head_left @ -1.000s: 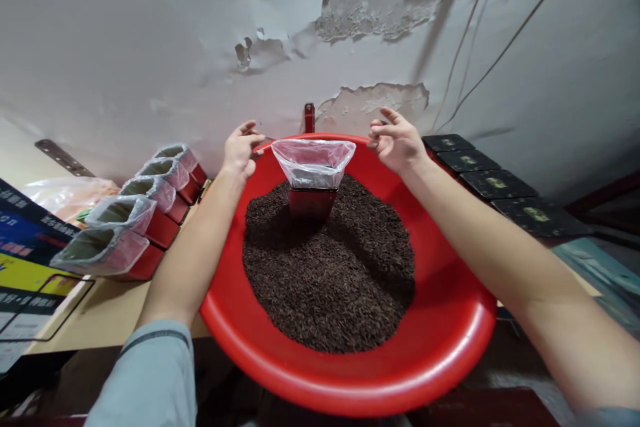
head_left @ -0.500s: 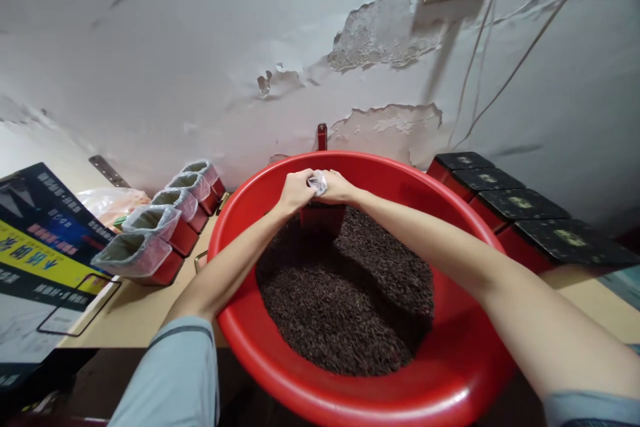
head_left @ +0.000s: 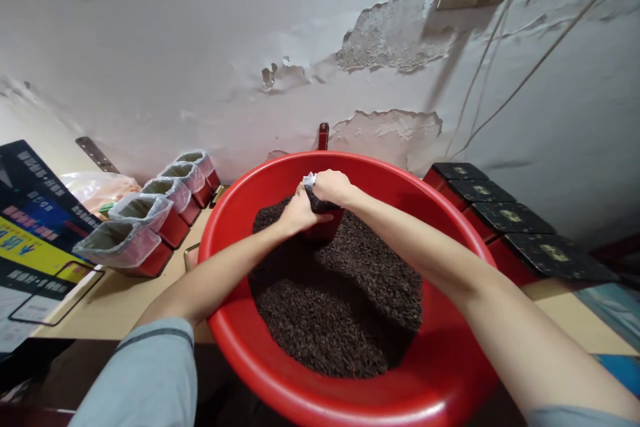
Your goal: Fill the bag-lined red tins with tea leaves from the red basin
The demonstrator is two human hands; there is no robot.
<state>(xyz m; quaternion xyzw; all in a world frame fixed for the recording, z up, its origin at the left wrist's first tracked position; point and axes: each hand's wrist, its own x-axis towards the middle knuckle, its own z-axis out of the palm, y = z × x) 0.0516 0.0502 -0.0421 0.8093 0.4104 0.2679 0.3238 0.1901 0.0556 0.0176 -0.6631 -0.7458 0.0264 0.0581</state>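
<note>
A big red basin (head_left: 450, 360) in front of me holds a heap of dark loose tea leaves (head_left: 340, 307). At the far side of the heap stands a small red tin (head_left: 327, 227) lined with a clear plastic bag (head_left: 310, 179). My left hand (head_left: 297, 210) and my right hand (head_left: 331, 187) are both closed around the gathered top of that bag, just above the tin. Most of the bag is hidden inside my fists; only a crumpled tip shows.
Several red tins with open bag liners (head_left: 143, 210) stand in a row at the left on the wooden table (head_left: 125, 300). Closed black-lidded red tins (head_left: 505, 217) line up at the right. A printed carton (head_left: 30, 240) lies far left. A peeling wall rises right behind the basin.
A second ago both hands hovered open beside the wide-open bag. They came together, bunched the bag mouth shut, and now grip it, the left hand slightly lower.
</note>
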